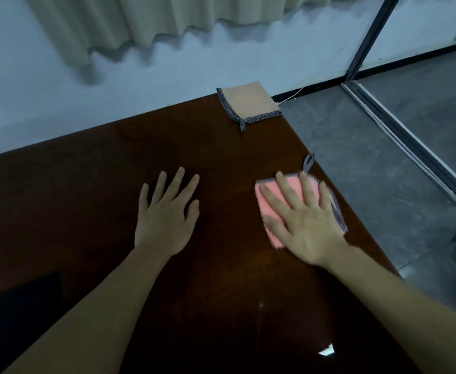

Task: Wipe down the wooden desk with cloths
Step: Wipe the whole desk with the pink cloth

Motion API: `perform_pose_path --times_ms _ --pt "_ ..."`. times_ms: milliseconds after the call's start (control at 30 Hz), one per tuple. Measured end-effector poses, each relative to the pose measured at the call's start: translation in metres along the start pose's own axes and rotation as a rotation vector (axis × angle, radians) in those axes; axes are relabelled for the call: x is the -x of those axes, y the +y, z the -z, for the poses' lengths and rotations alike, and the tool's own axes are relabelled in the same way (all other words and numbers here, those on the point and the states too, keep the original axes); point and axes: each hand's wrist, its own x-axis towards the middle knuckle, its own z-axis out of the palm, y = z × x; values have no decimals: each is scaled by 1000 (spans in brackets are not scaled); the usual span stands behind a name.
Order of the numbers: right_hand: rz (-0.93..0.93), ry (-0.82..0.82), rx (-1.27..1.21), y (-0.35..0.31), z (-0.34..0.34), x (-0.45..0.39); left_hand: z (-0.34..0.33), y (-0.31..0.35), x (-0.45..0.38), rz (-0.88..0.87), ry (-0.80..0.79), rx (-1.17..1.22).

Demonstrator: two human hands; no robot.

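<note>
No brand, label or writing can be read on anything here.

The right hand [299, 214] lies flat with its fingers spread, pressing a pink cloth [268, 211] onto the dark wooden tabletop [221, 163] close to its right edge. The pink cloth is oblong, with its long side running away from the person and leaning slightly left at the far end; a grey patterned trim shows along its right side, and a small grey loop sticks out from its far corner, pointing away.

The left hand [164, 214] rests palm down on the bare wood with its fingers straight and slightly apart, holding nothing, well apart from the pink cloth.

A tan cloth [248, 102] with a dark dotted trim lies flat at the far right corner of the tabletop, its loop pointing toward the person.

A black flat object [16, 314] sits at the near left.
</note>
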Motion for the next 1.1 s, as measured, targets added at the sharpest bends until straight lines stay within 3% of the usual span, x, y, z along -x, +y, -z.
perform_pose_path --times_ms 167,533,900,1100 --pt "63 -19 25 1 -13 33 0 -1 -1 -2 0 4" --pt "-121 64 15 24 11 -68 -3 -1 1 -12 39 -5" --pt "-48 -17 19 -23 -23 58 0 -1 0 -20 26 24" --pt "-155 57 14 2 -7 -11 0 -3 -2 -29 35 26"
